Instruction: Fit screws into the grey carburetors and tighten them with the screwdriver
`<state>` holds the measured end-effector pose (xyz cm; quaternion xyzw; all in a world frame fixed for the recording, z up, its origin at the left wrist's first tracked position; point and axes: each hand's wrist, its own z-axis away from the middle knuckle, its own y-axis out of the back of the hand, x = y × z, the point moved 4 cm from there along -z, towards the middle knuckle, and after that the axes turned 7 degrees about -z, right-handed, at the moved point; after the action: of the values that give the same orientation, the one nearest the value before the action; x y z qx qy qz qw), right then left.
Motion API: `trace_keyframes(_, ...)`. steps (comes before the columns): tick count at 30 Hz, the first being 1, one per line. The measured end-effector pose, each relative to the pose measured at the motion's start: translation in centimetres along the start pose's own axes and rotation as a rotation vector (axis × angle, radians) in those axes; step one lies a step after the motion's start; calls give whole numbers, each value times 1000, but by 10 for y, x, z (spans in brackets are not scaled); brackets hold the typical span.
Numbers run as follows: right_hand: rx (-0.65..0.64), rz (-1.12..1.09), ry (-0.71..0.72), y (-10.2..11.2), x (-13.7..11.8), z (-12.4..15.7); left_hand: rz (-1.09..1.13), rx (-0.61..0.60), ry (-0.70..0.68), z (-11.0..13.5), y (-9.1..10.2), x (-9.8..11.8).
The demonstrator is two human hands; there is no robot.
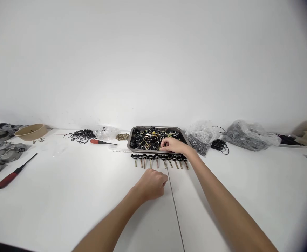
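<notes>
My right hand [171, 145] reaches over the near side of a dark metal tray [129, 144]. Its fingers are pinched together among black parts with brass-coloured shafts [147, 139]; what lies between the fingertips is hidden. Just below the tray, several similar black-headed parts with metal shafts [150, 160] stand in a row, shafts toward me. Nearer to me, my left hand [152, 183] is curled closed above or on the white table [85, 210]. Whether those fingers hold anything, I cannot see.
Left of the tray lie small brass pieces [122, 137], a red-handled screwdriver [98, 141] and black rings [83, 135]. Farther left are another red-handled screwdriver [14, 175], a tan bowl [32, 132] and grey metal parts [1, 154]. Plastic bags of grey pieces [244, 136] lie right.
</notes>
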<state>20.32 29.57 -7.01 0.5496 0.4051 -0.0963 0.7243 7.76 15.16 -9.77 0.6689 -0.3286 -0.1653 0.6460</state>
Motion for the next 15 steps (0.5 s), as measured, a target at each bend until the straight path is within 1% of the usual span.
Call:
trace_keyframes(5, 29, -22, -13, 2, 0, 0, -6, -18, 8, 0, 0, 0)
trace_keyframes(9, 106, -14, -8, 2, 7, -5, -18, -24, 13, 0, 0, 0)
trace_keyframes(15, 178, -20, 47, 5, 10, -9, -1, -19, 12, 0, 1, 1)
